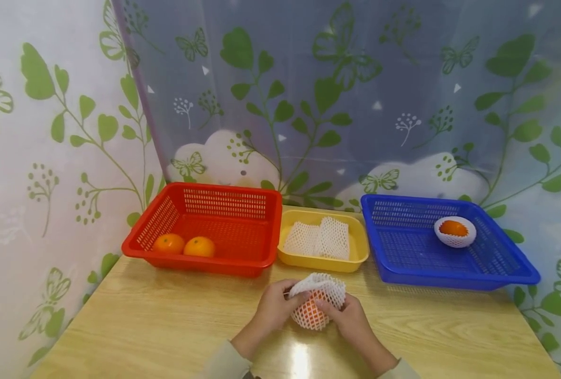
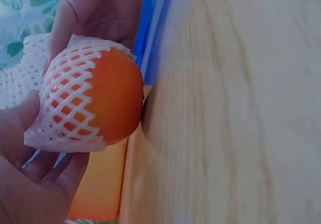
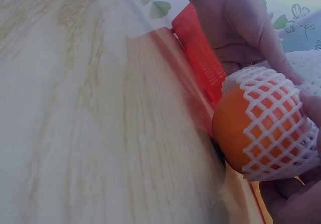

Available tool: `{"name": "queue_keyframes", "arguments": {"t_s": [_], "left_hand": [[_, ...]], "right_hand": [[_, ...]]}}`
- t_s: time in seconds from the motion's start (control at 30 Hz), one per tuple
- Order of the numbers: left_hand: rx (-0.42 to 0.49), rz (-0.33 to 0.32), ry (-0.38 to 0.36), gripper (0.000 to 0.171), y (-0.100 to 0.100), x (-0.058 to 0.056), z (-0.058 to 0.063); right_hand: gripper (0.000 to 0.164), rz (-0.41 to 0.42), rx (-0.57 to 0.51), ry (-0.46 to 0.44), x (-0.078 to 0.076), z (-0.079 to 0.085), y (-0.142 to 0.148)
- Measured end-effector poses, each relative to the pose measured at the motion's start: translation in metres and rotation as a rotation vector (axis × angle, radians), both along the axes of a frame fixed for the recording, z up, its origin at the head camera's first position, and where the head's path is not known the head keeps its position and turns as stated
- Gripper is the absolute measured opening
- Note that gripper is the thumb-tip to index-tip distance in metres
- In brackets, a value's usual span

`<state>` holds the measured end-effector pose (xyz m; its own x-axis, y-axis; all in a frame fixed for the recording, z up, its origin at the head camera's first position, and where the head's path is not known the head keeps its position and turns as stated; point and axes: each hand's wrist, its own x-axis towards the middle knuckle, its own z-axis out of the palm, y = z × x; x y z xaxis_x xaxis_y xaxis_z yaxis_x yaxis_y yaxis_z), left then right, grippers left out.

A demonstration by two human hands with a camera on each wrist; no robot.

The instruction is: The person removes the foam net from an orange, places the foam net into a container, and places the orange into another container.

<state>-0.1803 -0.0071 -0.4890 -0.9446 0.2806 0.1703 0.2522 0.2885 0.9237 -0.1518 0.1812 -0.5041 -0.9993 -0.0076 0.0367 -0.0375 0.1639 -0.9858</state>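
Note:
Near the table's front middle, an orange (image 1: 312, 314) is partly inside a white foam fruit net (image 1: 330, 289). My left hand (image 1: 273, 305) grips the net and fruit from the left, its thumb across the mesh. From the right, my right hand (image 1: 351, 317) holds them with its thumb pressed on the front. In the left wrist view the underside of the orange (image 2: 120, 98) is bare, close over the wood, while mesh wraps the rest. The loose end of the net (image 2: 12, 83) extends past the fruit on its far side.
A red basket (image 1: 233, 266) with two oranges (image 1: 199, 247) stands back left. At the back middle, a yellow tray (image 1: 323, 264) holds white foam nets (image 1: 333, 239). On the right, a blue basket (image 1: 417, 273) contains a netted orange (image 1: 454, 230). A patterned curtain (image 1: 289, 105) rises behind.

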Motion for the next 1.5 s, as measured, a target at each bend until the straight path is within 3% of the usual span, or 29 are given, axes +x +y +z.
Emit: {"name": "queue_keyframes", "arguments": {"t_s": [0.2, 0.5, 0.8, 1.0, 1.37, 1.5], "left_hand": [[0.052, -0.035, -0.050, 0.032, -0.001, -0.002, 0.003], [0.066, -0.102, -0.010, 0.040, 0.002, 0.001, 0.001], [-0.061, -0.134, 0.044, 0.042, 0.001, 0.000, 0.001], [-0.054, -0.152, 0.015, 0.040, 0.000, 0.000, 0.003], [-0.107, -0.057, 0.043, 0.026, -0.002, -0.002, 0.004], [-0.094, -0.016, 0.037, 0.020, -0.002, -0.002, 0.006]], "right_hand": [[0.026, -0.011, -0.009, -0.016, -0.001, 0.004, 0.001], [0.020, -0.073, 0.031, 0.069, 0.001, 0.011, 0.001], [0.022, -0.082, -0.007, 0.092, 0.004, 0.008, -0.003], [0.029, -0.084, 0.008, 0.048, 0.004, 0.007, -0.002], [0.035, -0.025, -0.031, -0.015, 0.006, 0.006, -0.004], [0.032, 0.047, -0.013, -0.028, 0.004, 0.005, -0.003]]}}
